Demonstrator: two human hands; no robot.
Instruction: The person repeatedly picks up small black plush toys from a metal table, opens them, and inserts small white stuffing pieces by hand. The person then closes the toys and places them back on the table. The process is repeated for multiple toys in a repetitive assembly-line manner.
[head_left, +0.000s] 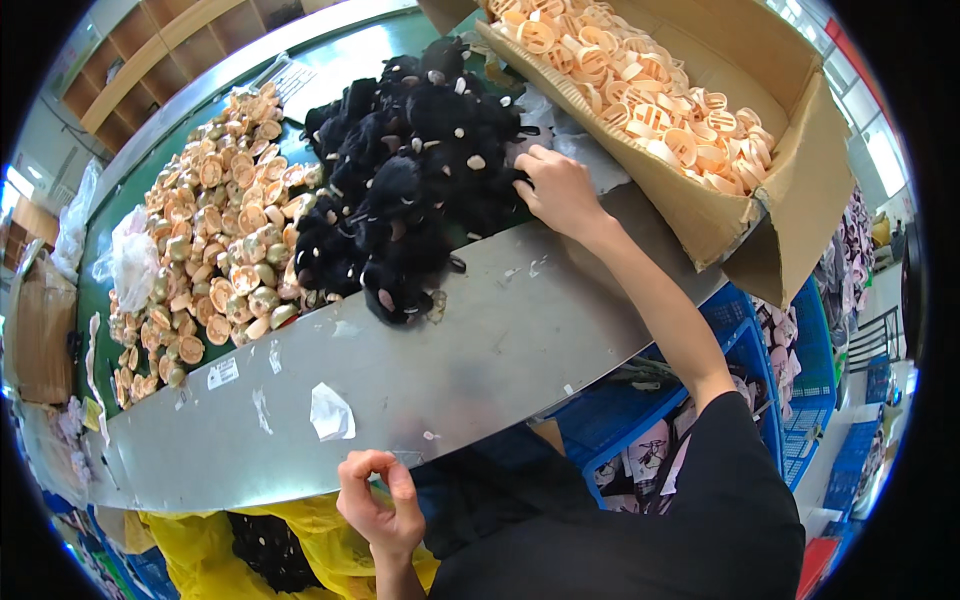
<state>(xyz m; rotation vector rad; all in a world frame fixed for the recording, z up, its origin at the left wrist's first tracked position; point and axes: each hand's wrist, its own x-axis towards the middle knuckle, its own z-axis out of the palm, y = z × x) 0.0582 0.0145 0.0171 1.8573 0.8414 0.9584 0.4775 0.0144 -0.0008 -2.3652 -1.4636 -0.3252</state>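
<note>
My right hand (pixel 562 190) reaches over the metal edge of the table to the right side of a heap of black plush pieces (pixel 400 180). Its fingers are bent and pinch at a black fuzzy piece there, though the fingertips are partly hidden. My left hand (pixel 382 503) hovers at the near edge of the table, thumb and forefinger curled toward each other in a loop. Nothing shows in that loop. Small pale bits dot the black heap.
Left of the plush lies a heap of peach and olive-gold plastic shells (pixel 215 240). A cardboard box (pixel 700 215) of peach plastic parts (pixel 640 100) stands at right. Blue crates (pixel 600 425) sit below the table, and a yellow bag (pixel 310 540) hangs near my left hand.
</note>
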